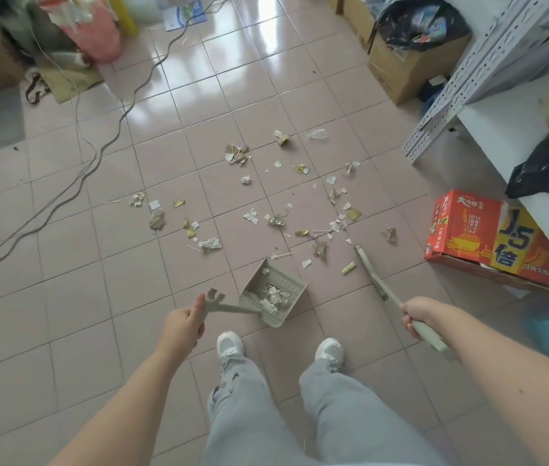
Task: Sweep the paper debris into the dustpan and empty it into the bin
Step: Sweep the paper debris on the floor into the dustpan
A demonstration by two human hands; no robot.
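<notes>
Torn paper debris (pixel 278 220), white and gold scraps, lies scattered over the pink floor tiles ahead of me. My left hand (pixel 183 322) grips the handle of a beige dustpan (pixel 274 287), which rests on the floor in front of my feet with a few scraps inside. My right hand (pixel 416 312) grips the beige handle of a broom (pixel 372 272); its thin head points forward to the right edge of the debris. A cardboard box lined with a black bag (pixel 414 45) stands at the far right; whether it is the bin I cannot tell.
Grey cables (pixel 98 153) trail across the floor on the left. A red and orange carton (pixel 488 240) sits on the right beside a white metal shelf (pixel 488 105). Bags and boxes (pixel 74 31) pile at the far left. My white shoes (pixel 229 346) stand just behind the dustpan.
</notes>
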